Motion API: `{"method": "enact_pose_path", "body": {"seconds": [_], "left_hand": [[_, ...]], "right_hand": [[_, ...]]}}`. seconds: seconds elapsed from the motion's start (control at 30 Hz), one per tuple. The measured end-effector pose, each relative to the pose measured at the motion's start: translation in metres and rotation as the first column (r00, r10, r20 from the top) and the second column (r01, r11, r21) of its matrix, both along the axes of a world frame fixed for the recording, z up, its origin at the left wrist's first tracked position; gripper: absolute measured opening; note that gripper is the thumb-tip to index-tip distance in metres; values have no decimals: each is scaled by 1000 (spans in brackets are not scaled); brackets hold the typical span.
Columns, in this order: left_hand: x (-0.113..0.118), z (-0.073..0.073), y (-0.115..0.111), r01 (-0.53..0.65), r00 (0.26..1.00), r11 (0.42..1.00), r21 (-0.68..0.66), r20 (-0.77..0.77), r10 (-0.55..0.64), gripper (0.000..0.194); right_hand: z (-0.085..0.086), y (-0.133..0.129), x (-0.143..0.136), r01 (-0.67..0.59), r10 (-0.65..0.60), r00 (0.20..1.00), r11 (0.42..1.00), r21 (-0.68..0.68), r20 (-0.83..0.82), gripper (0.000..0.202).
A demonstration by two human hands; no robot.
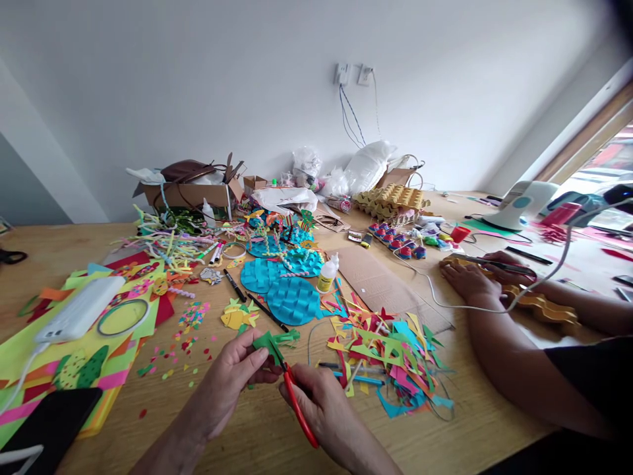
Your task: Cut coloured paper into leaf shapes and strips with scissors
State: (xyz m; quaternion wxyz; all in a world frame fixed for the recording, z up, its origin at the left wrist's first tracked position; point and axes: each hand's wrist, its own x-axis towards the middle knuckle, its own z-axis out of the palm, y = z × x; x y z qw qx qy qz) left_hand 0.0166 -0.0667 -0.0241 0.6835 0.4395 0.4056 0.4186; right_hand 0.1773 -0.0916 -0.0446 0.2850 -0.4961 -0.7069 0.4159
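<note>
Low in the middle of the head view, my left hand [242,364] pinches a small piece of green paper [268,343] between thumb and fingers. My right hand [320,394] is closed round a pair of red-handled scissors [299,409]. Their dark blades meet the green paper's lower edge; whether they are cutting into it I cannot tell. Just beyond my left hand lies a yellow paper fish [238,315]. Behind the hands sit blue woven paper discs [293,300] and a white glue bottle [327,276].
Coloured paper scraps [395,356] lie right of my hands. A power bank [82,307] and a phone [52,425] rest at left. On the right, a co-worker's hands [469,280] work at an egg carton piece [539,307]. A white cable [445,303] crosses between us.
</note>
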Motion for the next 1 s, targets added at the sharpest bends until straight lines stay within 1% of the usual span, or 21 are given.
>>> {"method": "enact_pose_path", "body": {"seconds": [0.13, 0.37, 0.5, 0.63, 0.77, 0.93, 1.0], "left_hand": [[-1, 0, -2, -6, 1000, 1000, -23, 7, 6, 8], [-2, -3, -3, 47, 999, 999, -13, 12, -47, 9], [-3, -6, -4, 41, 999, 999, -23, 2, -41, 10], [-3, -6, -4, 47, 999, 998, -48, -7, -47, 12], [-4, -8, -4, 51, 999, 996, -68, -9, -52, 12], [-5, -15, -3, 49, 999, 995, -85, -8, -50, 12], [-8, -19, -2, 22, 999, 995, -102, -39, -26, 12]], "right_hand": [[-5, -1, -1, 12, -12, 1000, 1000, -2, 7, 28], [-1, 0, -5, 11, -11, 1000, 999, -30, 23, 28], [-2, 2, -6, 6, -5, 1000, 999, -43, 5, 28], [-8, 2, -8, 0, -2, 999, 998, -58, -35, 30], [-18, 2, -10, -17, 13, 997, 999, -42, -73, 33], [-24, 3, -10, -14, 9, 996, 998, -56, -87, 33], [-25, 3, -9, -17, 9, 995, 997, -78, -95, 31]]}}
